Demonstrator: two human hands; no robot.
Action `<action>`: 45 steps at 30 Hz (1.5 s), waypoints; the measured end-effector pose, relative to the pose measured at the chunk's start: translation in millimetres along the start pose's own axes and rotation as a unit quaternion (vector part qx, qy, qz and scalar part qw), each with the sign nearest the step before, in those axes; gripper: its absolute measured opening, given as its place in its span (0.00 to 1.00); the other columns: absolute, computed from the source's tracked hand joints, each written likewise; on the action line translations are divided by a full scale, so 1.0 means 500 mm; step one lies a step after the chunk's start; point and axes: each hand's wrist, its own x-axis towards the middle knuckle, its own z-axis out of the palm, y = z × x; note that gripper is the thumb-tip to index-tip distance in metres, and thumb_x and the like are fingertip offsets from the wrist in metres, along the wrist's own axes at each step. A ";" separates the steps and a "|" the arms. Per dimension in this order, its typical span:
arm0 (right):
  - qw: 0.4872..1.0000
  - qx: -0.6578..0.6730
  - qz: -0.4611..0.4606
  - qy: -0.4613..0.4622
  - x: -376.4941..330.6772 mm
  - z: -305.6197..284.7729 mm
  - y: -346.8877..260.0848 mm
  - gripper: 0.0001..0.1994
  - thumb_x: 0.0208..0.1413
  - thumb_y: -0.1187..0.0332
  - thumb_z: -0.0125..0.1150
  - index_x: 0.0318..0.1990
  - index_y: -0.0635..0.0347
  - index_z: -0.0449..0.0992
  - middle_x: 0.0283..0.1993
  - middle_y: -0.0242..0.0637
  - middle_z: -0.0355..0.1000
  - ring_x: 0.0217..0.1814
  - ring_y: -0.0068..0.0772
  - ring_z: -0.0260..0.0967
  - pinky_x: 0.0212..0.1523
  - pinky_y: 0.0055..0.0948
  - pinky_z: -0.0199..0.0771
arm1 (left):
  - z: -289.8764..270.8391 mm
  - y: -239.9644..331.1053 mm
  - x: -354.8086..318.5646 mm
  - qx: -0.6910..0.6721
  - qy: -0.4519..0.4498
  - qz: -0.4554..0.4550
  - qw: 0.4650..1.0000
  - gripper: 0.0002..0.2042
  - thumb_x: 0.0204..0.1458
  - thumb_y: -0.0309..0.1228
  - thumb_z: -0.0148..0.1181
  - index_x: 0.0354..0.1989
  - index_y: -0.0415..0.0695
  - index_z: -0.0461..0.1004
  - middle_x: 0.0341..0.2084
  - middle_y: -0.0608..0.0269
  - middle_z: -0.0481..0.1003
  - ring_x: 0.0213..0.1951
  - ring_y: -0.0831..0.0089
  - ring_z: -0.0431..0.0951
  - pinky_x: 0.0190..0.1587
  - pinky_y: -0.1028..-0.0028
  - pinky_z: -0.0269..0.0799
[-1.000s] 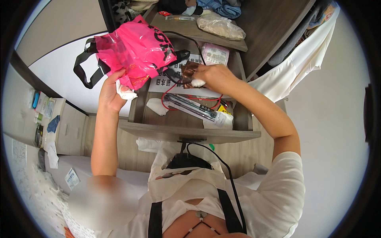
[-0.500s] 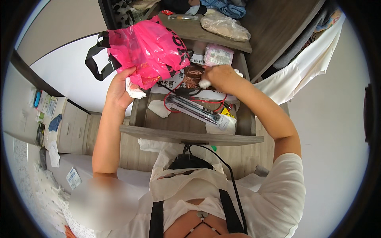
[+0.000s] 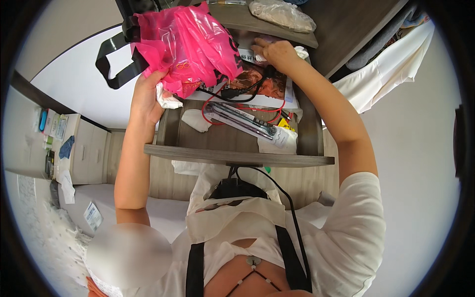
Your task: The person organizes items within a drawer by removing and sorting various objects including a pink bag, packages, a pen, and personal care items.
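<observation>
My left hand (image 3: 147,96) grips the lower edge of a bright pink plastic bag (image 3: 195,47) with black handles, at the left side of an open drawer (image 3: 237,157). A crumpled white tissue (image 3: 168,100) is pinched in the same hand. Deep at the back of the drawer is my right hand (image 3: 281,54), closed around a white tissue-like wad (image 3: 301,52) that shows at both sides of it. Below that hand lie a printed picture sheet (image 3: 272,86) and a black cable (image 3: 231,93). The right fingertips partly cover what lies at the drawer's back.
Nearer the drawer front are a clear pack of long dark sticks (image 3: 242,121), a red cord (image 3: 204,113) and a white piece (image 3: 197,120). On the shelf above sits a beige plastic-wrapped bundle (image 3: 282,16). White cloth (image 3: 381,79) hangs at the right.
My right hand has moved further back, over the spot where a pink-and-white package showed. More of the picture sheet and black cable is uncovered. The pink bag stays in my left hand.
</observation>
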 end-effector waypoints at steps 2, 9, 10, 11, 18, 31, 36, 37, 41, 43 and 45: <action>1.000 -0.016 -0.012 0.011 0.006 0.020 -0.005 0.18 0.44 0.71 0.53 0.46 0.48 0.70 0.51 0.29 0.66 0.30 0.28 0.73 0.24 0.24 0.71 | 0.003 -0.004 -0.005 0.025 0.011 0.006 1.000 0.07 0.49 0.24 0.51 0.37 0.39 0.69 0.25 0.65 0.72 0.18 0.81 0.68 0.15 0.82 0.58; 1.000 0.013 0.004 0.004 -0.014 0.011 0.017 0.12 0.42 0.69 0.58 0.37 0.55 0.70 0.35 0.34 0.65 0.29 0.34 0.71 0.26 0.29 0.72 | 0.002 -0.012 -0.008 0.062 0.041 0.021 0.997 0.09 0.48 0.24 0.52 0.38 0.39 0.70 0.25 0.65 0.72 0.20 0.81 0.69 0.16 0.82 0.59; 0.999 0.030 0.010 0.005 -0.023 -0.015 0.024 0.13 0.41 0.69 0.59 0.37 0.55 0.70 0.35 0.34 0.65 0.30 0.35 0.71 0.26 0.30 0.72 | -0.005 -0.014 -0.007 0.057 0.029 0.023 0.998 0.09 0.48 0.23 0.51 0.38 0.39 0.70 0.25 0.65 0.72 0.20 0.81 0.69 0.16 0.82 0.59; 0.993 0.102 0.050 0.012 -0.029 -0.058 0.020 0.14 0.39 0.68 0.61 0.37 0.56 0.70 0.36 0.36 0.66 0.32 0.41 0.71 0.30 0.35 0.72 | -0.003 -0.014 -0.013 0.051 0.039 0.027 0.998 0.09 0.48 0.24 0.52 0.38 0.39 0.70 0.25 0.65 0.72 0.20 0.81 0.69 0.16 0.82 0.59; 0.846 0.479 0.123 0.199 -0.151 -0.116 0.062 0.14 0.36 0.81 0.54 0.36 0.61 0.68 0.48 0.37 0.68 0.50 0.37 0.67 0.49 0.27 0.65 | 0.000 -0.013 -0.011 -0.008 0.036 0.039 0.999 0.09 0.49 0.23 0.51 0.40 0.39 0.69 0.26 0.64 0.72 0.17 0.81 0.66 0.15 0.82 0.57; 0.748 0.608 0.204 0.172 -0.273 -0.158 0.028 0.16 0.33 0.87 0.47 0.32 0.61 0.73 0.56 0.42 0.63 0.58 0.37 0.59 0.56 0.26 0.55 | 0.002 -0.010 -0.013 -0.009 0.049 0.034 0.998 0.09 0.50 0.23 0.50 0.40 0.39 0.69 0.26 0.65 0.72 0.17 0.82 0.66 0.14 0.82 0.57; 0.757 0.638 0.143 0.003 -0.240 -0.225 -0.032 0.28 0.36 0.84 0.53 0.52 0.58 0.66 0.59 0.39 0.61 0.61 0.33 0.56 0.58 0.27 0.55 | -0.001 -0.012 -0.013 0.001 0.052 0.030 0.998 0.09 0.50 0.24 0.50 0.40 0.39 0.68 0.27 0.64 0.72 0.17 0.81 0.67 0.15 0.83 0.57; 0.785 0.612 0.093 -0.029 -0.232 -0.235 -0.041 0.36 0.35 0.83 0.56 0.59 0.52 0.58 0.61 0.38 0.58 0.63 0.35 0.53 0.58 0.30 0.55 | 0.002 -0.011 -0.016 0.006 0.057 0.032 0.998 0.09 0.50 0.24 0.50 0.40 0.39 0.68 0.27 0.64 0.73 0.18 0.81 0.67 0.15 0.83 0.57; 0.885 0.425 0.126 -0.140 -0.182 -0.208 0.011 0.30 0.36 0.81 0.58 0.53 0.55 0.65 0.39 0.51 0.71 0.38 0.47 0.71 0.39 0.36 0.69 | 0.000 -0.008 -0.024 0.018 0.069 0.037 0.997 0.10 0.50 0.25 0.50 0.41 0.39 0.68 0.28 0.65 0.73 0.18 0.81 0.67 0.16 0.83 0.58; 0.924 0.352 0.137 -0.058 -0.146 -0.144 0.039 0.21 0.39 0.76 0.59 0.46 0.56 0.69 0.33 0.50 0.71 0.38 0.49 0.70 0.37 0.39 0.69 | 0.015 -0.010 -0.023 0.023 0.082 0.032 0.996 0.11 0.50 0.25 0.50 0.42 0.39 0.68 0.28 0.65 0.73 0.18 0.81 0.68 0.16 0.83 0.58; 0.938 0.296 0.161 -0.086 -0.087 -0.110 0.045 0.17 0.41 0.74 0.58 0.43 0.57 0.71 0.35 0.49 0.71 0.40 0.48 0.70 0.39 0.40 0.69 | 0.021 -0.007 -0.027 0.024 0.099 0.029 0.994 0.11 0.50 0.24 0.50 0.42 0.40 0.68 0.28 0.65 0.73 0.19 0.81 0.68 0.17 0.83 0.57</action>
